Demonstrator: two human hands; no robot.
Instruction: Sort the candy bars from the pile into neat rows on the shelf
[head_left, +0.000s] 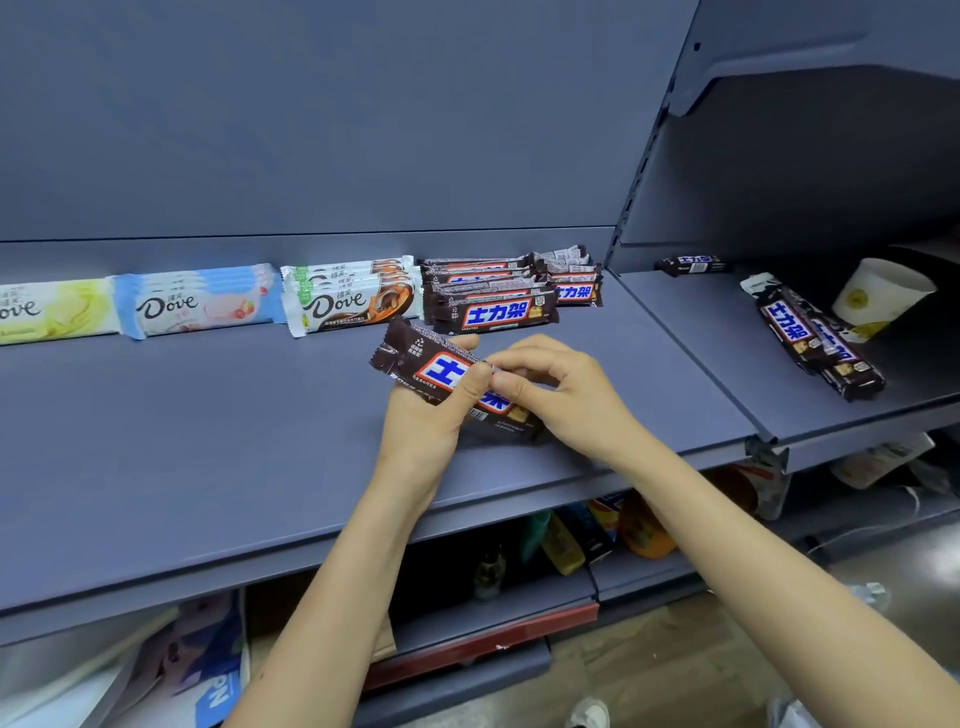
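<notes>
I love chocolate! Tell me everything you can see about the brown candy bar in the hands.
The dark brown, shiny-wrapped candy bar carries blue characters on white, edged red, a crimped upper-left end and a barcode near its lower edge. It slants from upper left to lower right over the blue-grey shelf. The left hand grips it from beneath, thumb on top; the right hand pinches its top.

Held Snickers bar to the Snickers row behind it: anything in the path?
Nothing visible. The Snickers bar, held in the left hand and right hand, hangs just in front of the Snickers row; only bare shelf lies between. The brown Dove stack sits left of the row, off the path.
</notes>
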